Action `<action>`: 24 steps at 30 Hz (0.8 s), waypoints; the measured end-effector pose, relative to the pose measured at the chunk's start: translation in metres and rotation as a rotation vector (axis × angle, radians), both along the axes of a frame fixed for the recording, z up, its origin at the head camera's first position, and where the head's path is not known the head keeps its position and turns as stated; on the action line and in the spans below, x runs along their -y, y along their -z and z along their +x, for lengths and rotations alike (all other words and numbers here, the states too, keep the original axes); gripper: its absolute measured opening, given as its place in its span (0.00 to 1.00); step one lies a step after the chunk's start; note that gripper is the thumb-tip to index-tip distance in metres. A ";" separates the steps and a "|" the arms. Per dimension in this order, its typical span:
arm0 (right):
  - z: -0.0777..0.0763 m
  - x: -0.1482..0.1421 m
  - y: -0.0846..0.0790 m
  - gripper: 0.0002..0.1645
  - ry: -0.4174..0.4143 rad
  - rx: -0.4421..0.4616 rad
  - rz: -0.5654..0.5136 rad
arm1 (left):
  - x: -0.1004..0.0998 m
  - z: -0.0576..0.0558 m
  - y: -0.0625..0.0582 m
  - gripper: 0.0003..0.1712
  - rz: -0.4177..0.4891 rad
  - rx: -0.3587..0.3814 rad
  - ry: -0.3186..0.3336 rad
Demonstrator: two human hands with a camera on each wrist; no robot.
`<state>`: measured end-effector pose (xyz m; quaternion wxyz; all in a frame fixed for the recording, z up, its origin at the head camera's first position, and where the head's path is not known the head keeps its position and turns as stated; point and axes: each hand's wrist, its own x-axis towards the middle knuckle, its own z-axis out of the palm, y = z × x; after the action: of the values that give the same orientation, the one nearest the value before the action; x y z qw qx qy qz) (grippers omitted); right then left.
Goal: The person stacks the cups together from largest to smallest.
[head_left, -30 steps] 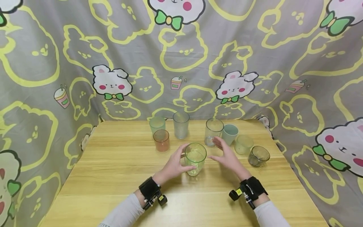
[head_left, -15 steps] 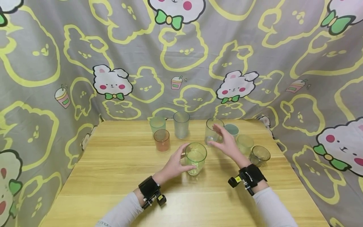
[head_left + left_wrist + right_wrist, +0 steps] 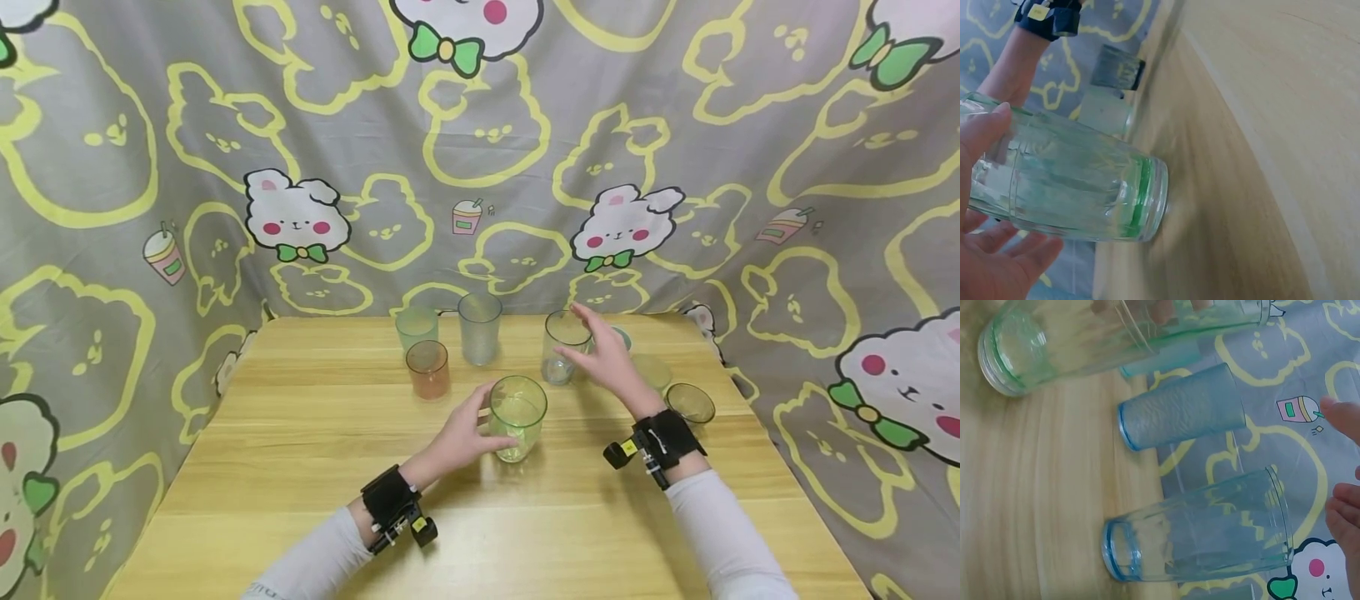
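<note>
My left hand curves round a green-tinted drinking glass that stands upright on the table. In the left wrist view its thumb lies along one side of the green glass, with the fingers on the other. My right hand is beside the upper part of a tall clear glass, thumb and fingers spread apart. In the right wrist view the tall glass stands short of the fingertips, with a gap between. Part of that glass is hidden by my right hand in the head view.
A frosted blue-grey tumbler, a teal glass and a salmon-coloured glass stand at the back left. Partly behind my right arm are a blue-green cup, a pale yellowish glass and a dark glass. A patterned curtain surrounds the table.
My right hand has moved away from the green glass, forward and slightly right to the tall clear glass, covering more of the cups behind it. My left hand stays at the green glass.
</note>
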<state>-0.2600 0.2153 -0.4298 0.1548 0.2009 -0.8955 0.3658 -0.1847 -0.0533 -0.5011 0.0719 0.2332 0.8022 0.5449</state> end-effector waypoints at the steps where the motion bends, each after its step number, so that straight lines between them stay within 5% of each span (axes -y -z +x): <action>1: -0.001 -0.001 -0.001 0.51 0.000 0.001 0.006 | 0.000 0.000 0.000 0.56 -0.013 -0.001 0.001; 7: -0.010 -0.002 -0.004 0.54 0.035 0.026 0.100 | 0.000 -0.001 0.003 0.59 -0.092 -0.007 0.018; 13: -0.021 -0.004 -0.005 0.58 0.040 0.148 0.226 | 0.000 -0.002 0.010 0.58 -0.124 0.017 0.035; 24: -0.043 -0.008 0.005 0.62 0.046 0.276 0.306 | 0.001 -0.001 0.017 0.55 -0.148 0.100 0.018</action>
<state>-0.3029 0.2232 -0.4353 0.0067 0.1497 -0.9576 0.2460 -0.1856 -0.0542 -0.5178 0.1339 0.2069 0.8336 0.4943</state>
